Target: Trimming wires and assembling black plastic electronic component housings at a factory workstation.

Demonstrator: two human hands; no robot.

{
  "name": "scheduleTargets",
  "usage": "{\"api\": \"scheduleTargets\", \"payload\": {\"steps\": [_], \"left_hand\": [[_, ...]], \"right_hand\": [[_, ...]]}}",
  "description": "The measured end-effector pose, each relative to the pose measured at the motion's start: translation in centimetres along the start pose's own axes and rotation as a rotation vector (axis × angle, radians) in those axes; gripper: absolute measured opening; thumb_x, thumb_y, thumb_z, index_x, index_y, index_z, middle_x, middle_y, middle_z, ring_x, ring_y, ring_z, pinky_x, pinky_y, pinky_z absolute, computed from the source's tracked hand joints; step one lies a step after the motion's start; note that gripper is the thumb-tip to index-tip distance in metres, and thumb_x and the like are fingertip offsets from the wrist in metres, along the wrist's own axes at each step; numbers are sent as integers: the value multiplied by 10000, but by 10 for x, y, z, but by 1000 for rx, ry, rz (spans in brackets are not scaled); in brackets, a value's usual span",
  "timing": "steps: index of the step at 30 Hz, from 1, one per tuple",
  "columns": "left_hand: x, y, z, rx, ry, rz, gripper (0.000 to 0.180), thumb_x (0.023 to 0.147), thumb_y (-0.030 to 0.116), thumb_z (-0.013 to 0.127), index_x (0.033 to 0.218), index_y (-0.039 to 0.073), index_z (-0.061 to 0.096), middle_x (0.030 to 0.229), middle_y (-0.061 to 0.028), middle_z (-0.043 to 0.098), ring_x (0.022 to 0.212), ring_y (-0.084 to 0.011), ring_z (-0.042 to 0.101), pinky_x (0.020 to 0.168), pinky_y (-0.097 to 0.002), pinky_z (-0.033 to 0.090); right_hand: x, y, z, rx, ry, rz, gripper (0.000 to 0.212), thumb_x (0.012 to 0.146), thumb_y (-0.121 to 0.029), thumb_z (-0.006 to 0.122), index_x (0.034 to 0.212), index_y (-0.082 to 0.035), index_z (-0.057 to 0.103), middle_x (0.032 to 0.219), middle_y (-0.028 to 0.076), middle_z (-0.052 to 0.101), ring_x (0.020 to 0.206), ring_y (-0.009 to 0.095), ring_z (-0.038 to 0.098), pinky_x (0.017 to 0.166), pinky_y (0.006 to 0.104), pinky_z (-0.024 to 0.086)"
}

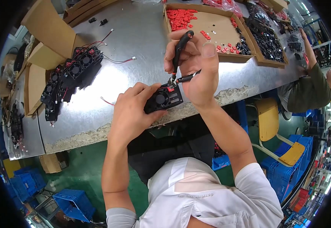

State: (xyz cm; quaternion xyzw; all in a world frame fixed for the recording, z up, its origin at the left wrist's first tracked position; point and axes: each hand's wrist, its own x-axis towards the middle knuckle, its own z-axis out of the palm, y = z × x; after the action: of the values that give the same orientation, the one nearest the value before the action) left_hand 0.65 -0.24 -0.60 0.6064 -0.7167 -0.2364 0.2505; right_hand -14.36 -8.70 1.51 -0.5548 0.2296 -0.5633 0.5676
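Observation:
My left hand [133, 108] grips a black plastic housing with a small round fan [161, 99] in it, close to the table's front edge. Pliers [178, 51] with black and orange handles are in my right hand [201, 76], their handles spread apart. The jaws touch or lie just over a small red piece [170, 89] on the housing's upper side; whether they bite on it I cannot tell. A thin lead with a white plug [102, 98] sticks out to the left from behind my left hand.
Finished-looking black fan units [78, 68] with wires lie heaped at left, beside an open cardboard box [51, 30]. A shallow cardboard tray [207, 13] holds red and black pieces; a box of black parts [268, 45] adjoins it. Another person's arm [310, 49] reaches in at right, behind a yellow chair [268, 117].

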Motion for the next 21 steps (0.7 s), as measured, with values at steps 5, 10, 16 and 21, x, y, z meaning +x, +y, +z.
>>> {"api": "scheduleTargets", "payload": {"steps": [5,10,16,21], "left_hand": [[1,1,-1,-5,-20,-15,592,638,260,793,1184,116,615,927,-59,584,855,-274,583,758,-380,434],[2,1,-1,1,-24,-4,599,634,253,798,1188,120,612,926,-58,582,849,-274,580,752,-375,432],[1,0,0,32,-16,3,611,637,257,797,1201,125,603,929,-55,583,851,-274,576,750,-375,425],[1,0,1,19,-4,14,601,641,276,792,1191,122,607,934,-57,585,861,-272,576,752,-376,424]], "right_hand": [[-2,-1,2,-52,-13,-24,674,919,-592,326,1146,15,511,811,87,565,663,163,548,573,282,389],[-1,0,-4,-9,-20,-67,647,935,-571,323,1140,14,509,809,87,566,667,161,541,583,277,388],[0,-2,0,-11,-25,-53,633,947,-571,325,1131,5,514,804,86,563,665,158,535,581,277,384],[0,0,1,-24,-23,-56,630,953,-561,330,1120,17,518,800,84,561,663,154,531,574,273,382]]}}
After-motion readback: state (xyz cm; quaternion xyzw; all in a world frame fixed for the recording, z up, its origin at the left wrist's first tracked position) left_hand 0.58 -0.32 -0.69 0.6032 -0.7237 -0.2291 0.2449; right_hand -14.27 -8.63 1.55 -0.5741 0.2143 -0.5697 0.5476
